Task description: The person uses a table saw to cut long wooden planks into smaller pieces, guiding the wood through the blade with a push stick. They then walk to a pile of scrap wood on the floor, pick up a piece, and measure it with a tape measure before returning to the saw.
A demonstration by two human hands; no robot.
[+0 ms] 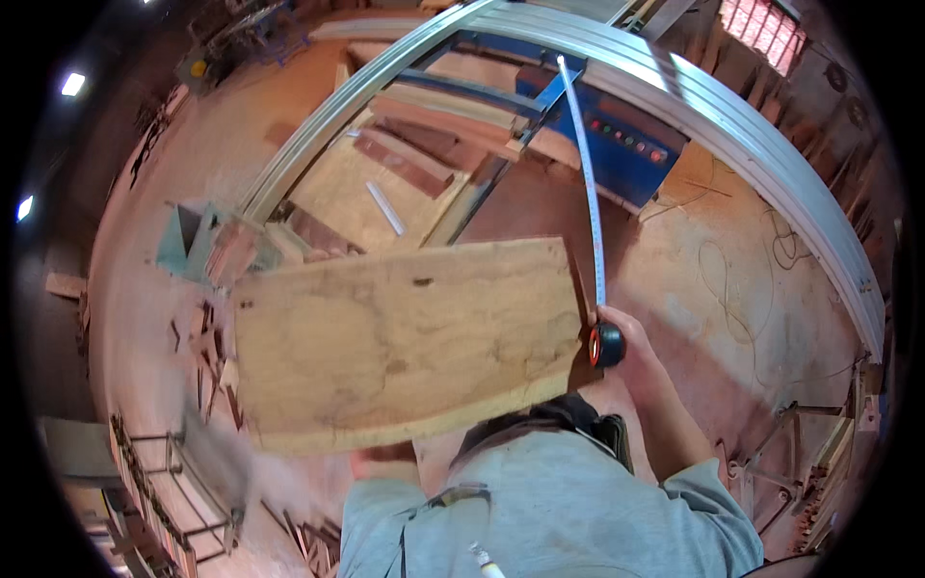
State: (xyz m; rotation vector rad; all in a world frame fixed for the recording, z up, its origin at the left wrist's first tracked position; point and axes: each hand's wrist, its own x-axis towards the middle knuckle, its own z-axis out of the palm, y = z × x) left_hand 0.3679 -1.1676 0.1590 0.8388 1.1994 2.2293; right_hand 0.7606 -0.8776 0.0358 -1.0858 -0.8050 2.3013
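Observation:
My right hand (631, 339) is closed around a round black tape measure with an orange ring (608, 345), at the right end of a wide wooden board (405, 337). From its case the white tape blade (589, 183) runs out and away, its far end at a blue metal bar (559, 89) of the machine frame. The board, with dark knots and a wavy near edge, lies in front of my body. My left forearm (385, 464) passes beneath its near edge; the board hides that hand and its fingers.
A long silver rail (617, 48) curves across the far side, with a blue control box (621, 144) below it. Reddish timber pieces (403, 162) lie within the frame. Wood scraps (207, 356) are on the left, a metal rack (173, 472) lower left, cables (737, 289) on the right floor.

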